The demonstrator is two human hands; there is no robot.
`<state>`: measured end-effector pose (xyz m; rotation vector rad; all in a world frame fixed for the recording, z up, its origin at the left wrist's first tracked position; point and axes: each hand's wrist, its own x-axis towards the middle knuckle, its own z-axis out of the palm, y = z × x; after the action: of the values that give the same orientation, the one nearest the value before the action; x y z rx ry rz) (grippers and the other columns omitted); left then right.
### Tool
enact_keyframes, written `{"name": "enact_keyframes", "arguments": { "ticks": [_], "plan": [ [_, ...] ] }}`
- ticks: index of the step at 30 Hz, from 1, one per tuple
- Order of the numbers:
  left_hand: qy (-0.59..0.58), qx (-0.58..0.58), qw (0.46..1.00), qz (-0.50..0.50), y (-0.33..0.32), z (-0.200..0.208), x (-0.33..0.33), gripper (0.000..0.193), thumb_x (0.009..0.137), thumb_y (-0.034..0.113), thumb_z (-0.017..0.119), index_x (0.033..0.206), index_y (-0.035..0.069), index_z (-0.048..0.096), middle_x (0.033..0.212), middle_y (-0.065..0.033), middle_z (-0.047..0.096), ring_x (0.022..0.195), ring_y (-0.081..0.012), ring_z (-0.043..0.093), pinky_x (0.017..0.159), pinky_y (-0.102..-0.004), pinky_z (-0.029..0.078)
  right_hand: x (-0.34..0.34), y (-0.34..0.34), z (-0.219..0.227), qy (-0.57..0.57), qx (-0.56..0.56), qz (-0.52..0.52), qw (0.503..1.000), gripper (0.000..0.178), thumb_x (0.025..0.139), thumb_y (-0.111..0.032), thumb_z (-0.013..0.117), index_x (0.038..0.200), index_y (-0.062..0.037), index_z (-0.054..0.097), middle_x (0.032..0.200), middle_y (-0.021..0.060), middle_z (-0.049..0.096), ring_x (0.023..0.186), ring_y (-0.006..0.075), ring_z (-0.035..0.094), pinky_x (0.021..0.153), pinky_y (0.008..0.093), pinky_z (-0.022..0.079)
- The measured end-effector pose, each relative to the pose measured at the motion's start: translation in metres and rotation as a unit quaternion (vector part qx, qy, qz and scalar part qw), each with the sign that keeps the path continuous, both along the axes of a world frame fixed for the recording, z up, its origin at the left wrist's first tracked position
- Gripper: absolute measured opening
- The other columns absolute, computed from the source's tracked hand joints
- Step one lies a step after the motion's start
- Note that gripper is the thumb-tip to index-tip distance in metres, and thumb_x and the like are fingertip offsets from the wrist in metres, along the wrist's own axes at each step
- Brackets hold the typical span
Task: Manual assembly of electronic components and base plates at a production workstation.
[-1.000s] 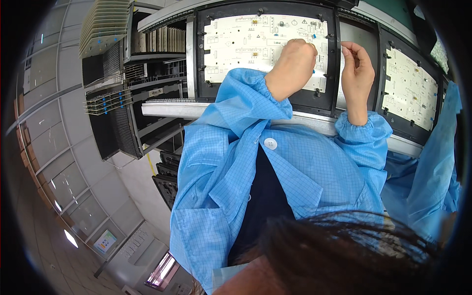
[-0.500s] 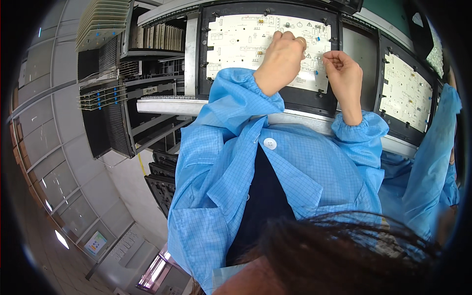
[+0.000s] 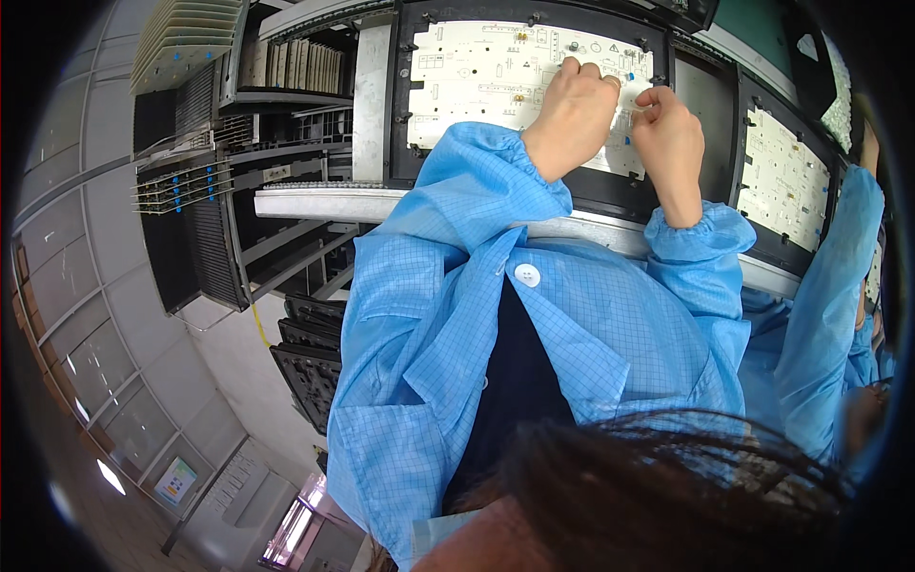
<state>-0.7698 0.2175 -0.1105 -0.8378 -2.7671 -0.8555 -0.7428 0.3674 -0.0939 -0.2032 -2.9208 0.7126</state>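
A cream-white circuit board [image 3: 448,105] with printed markings and a few small parts lies in a black carrier frame [image 3: 400,143]. Over its right half is my left hand [image 3: 577,119], fingers curled down towards the surface and their tips hidden. Whatever they grip, if anything, does not show. My right hand [image 3: 669,148] pinches thumb and forefinger together at the board's right edge, close beside the left hand. Anything in that pinch is too small to make out. Small blue components [image 3: 630,76] stand on the board near both hands.
Metal rails [image 3: 324,202] run along the carrier's near side. A second white board [image 3: 786,176] in a black frame sits to the right, near another person's blue sleeve [image 3: 829,305]. Racks holding upright boards [image 3: 297,67] stand left, with black carriers [image 3: 310,377] stacked below.
My left hand has shifted right across the board, closer to my right hand. The right hand has stayed near the board's right edge, its fingers drawn in slightly. The view has moved a little.
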Motion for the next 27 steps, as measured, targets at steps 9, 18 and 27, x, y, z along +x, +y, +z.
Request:
{"name": "enact_keyframes", "arguments": {
  "ticks": [9,18,27],
  "plan": [
    [-0.139,0.283,0.941,0.125,-0.041,0.04,-0.008,0.011,0.083,0.006,0.062,0.088,-0.001,0.068,0.076,-0.0196,0.066,0.073,-0.0339,0.066,0.068,-0.04,0.052,-0.001,-0.014,0.007,0.106,0.0,0.153,0.983,0.006,0.082,-0.006,0.066,0.087,-0.0044,0.064,0.091,0.0118,0.062,0.089,0.0336,0.054,0.078,0.0413,0.045],
    [-0.105,0.167,0.977,0.079,-0.03,0.027,0.015,0.017,0.082,0.004,0.062,0.095,-0.003,0.071,0.083,-0.0205,0.069,0.076,-0.0337,0.068,0.072,-0.0371,0.054,-0.006,-0.005,-0.007,0.17,-0.106,0.078,0.977,0.006,0.086,-0.003,0.063,0.092,-0.003,0.064,0.084,0.0119,0.064,0.075,0.0294,0.06,0.069,0.0336,0.048],
    [-0.087,0.114,0.99,0.004,0.016,-0.001,0.006,0.013,0.08,0.003,0.062,0.089,-0.005,0.069,0.079,-0.022,0.067,0.077,-0.0364,0.066,0.072,-0.0414,0.053,0.016,0.031,-0.008,0.178,-0.245,-0.083,0.949,0.013,0.096,-0.009,0.058,0.103,-0.0012,0.066,0.09,0.0053,0.068,0.077,0.0083,0.058,0.068,0.021,0.046]
  ]
}}
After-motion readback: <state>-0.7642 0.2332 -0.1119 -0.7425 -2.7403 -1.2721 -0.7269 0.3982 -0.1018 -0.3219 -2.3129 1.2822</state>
